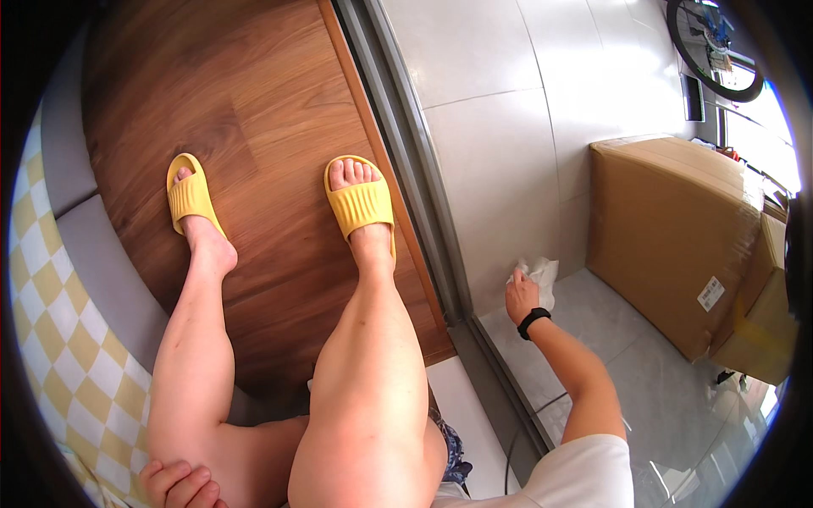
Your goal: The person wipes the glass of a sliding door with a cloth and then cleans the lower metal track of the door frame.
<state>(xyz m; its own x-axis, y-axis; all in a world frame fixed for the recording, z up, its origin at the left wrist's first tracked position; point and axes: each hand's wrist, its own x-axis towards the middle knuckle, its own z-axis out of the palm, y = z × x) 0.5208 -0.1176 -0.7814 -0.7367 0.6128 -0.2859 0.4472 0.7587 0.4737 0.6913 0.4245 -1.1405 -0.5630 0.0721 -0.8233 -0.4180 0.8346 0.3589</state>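
Note:
My right hand (pixel 522 296), with a black band on its wrist, is stretched out to the right and holds a crumpled white tissue or cloth (pixel 544 279). Hand and tissue are at the pale tiled surface (pixel 483 190) just beyond a grey metal door track (pixel 413 140). At the lower left edge, my left hand (pixel 181 486) rests on my bent leg near the knee. Only its fingers show, and nothing is seen in them. Both my feet wear yellow ridged slides (pixel 360 206) and stand on brown wood-grain flooring (pixel 279 114).
A large cardboard box (pixel 660 235) stands to the right, with a smaller box (pixel 756 317) beside it. A bicycle wheel (pixel 714 51) is at the upper right. Checkered fabric (pixel 57 317) and grey padded panels (pixel 114 267) line the left. A dark cable (pixel 511 444) runs near the door frame.

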